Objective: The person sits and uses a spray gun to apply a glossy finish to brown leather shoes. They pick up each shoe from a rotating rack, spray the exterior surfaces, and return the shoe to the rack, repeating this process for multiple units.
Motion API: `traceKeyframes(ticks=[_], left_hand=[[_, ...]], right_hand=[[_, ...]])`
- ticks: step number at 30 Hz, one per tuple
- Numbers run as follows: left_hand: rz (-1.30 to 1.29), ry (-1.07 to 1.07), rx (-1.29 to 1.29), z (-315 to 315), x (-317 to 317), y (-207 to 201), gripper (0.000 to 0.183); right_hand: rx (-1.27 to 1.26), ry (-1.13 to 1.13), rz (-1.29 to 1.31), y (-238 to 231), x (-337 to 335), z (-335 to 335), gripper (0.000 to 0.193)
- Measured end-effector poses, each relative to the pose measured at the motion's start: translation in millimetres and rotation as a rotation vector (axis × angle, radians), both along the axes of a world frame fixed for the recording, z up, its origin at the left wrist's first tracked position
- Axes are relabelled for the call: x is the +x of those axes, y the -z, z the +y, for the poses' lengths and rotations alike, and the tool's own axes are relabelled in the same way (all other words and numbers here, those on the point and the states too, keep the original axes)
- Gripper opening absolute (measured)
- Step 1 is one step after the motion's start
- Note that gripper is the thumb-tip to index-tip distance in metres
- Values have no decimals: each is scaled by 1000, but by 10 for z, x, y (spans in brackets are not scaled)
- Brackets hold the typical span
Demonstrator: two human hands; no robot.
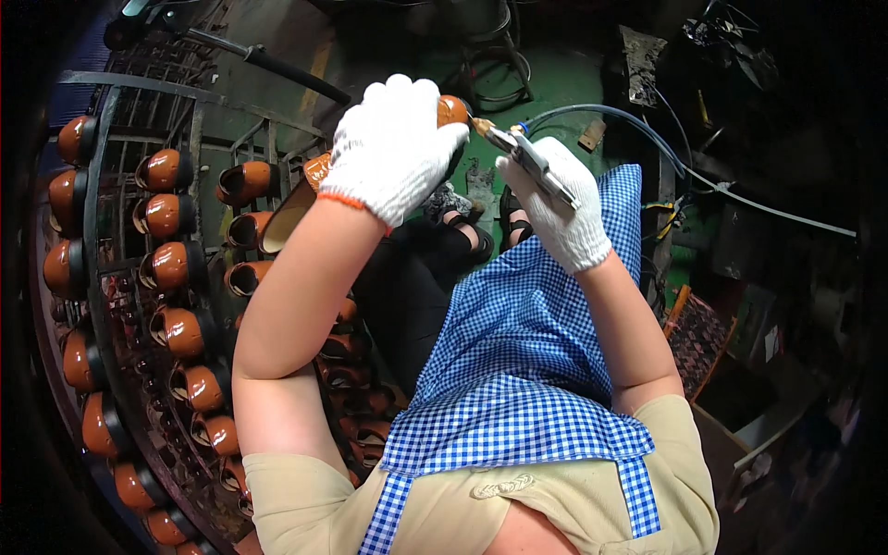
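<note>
My left hand (390,153), in a white knit glove with an orange cuff edge, grips a glossy brown shoe (451,110). Most of the shoe is hidden behind the glove; its rounded brown end shows past the fingers. Also gloved in white, my right hand (562,203) is closed around a silver air gun (529,159) with a brass nozzle. The nozzle tip points left at the shoe, close to its surface; whether they touch I cannot tell. A blue-grey hose (606,111) runs from the gun to the right.
On my left stands a metal rack (104,176) with rows of brown shoes (169,215) with dark soles. A blue checked apron (518,324) covers my lap. Ahead, a dark round-based stool (499,74) stands on the green floor. A woven seat (698,338) is at my right.
</note>
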State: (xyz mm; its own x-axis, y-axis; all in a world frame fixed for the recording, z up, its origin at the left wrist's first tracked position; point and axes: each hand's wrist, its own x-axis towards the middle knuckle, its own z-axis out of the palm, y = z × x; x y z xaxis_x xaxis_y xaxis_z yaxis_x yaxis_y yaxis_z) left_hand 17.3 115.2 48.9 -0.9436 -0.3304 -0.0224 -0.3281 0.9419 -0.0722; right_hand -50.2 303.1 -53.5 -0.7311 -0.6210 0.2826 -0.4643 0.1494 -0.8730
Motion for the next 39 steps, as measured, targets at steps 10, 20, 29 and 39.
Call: traceKeyframes(ticks=[10,20,29,39], left_hand=[[-147,-176,51,-689,-298,54,70],[-256,-361,139,-904,-423,63,85],[-259,-458,156,-1038,-417,105,93],[-277,-476,303,-1193,-392,66,94]], right_hand=[[-65,36,78,121,42,-564,26],[-77,2,74,156,238,-538,27],[-75,-49,-36,179,564,-397,21],[-63,-66,225,77,961,-198,19]])
